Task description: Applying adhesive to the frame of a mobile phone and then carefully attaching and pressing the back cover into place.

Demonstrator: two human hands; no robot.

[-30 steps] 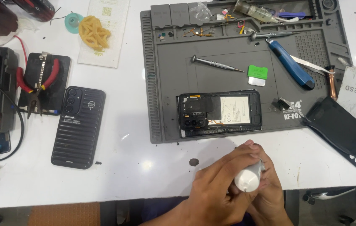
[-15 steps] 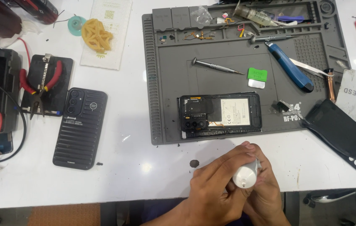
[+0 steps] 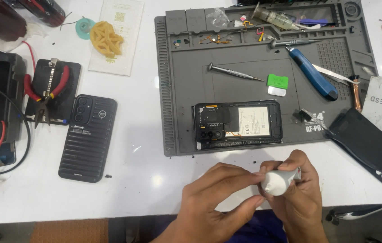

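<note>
Held low at the near edge of the white tabletop (image 3: pixel 155 180), just near of the grey work mat (image 3: pixel 186 81): a small white tube (image 3: pixel 277 182), lying roughly crosswise with its rounded white end pointing left. Right hand (image 3: pixel 301 198) curled shut around the tube's right part, fingers wrapped over the top, thumb side hidden. Left hand (image 3: pixel 215 202) closed in a pinch on the tube's left end, thumb below and forefinger above, touching the white end. Both hands touching each other around the tube, well near of everything on the mat.

On the mat's near part, just far of the hands: an opened phone (image 3: pixel 238 123) lying flat, back off, dark camera block at its left and a white label in the middle. Farther on the mat: a slim metal screwdriver (image 3: pixel 233 72), a small green-and-white tab (image 3: pixel 277 83), a blue-handled tool (image 3: pixel 312 74) lying aslant, and a syringe (image 3: pixel 276 18) in the far tray.

To the right, partly overlapping the mat's near right corner: a black back cover (image 3: pixel 370 146).

On the left of the tabletop, well apart from the hands: a black ribbed phone case (image 3: pixel 88 137), and far-left of it red-handled pliers (image 3: pixel 47 87) on a dark pad. A coil of yellow material (image 3: pixel 105 38) resting on a white sheet at the far left.
</note>
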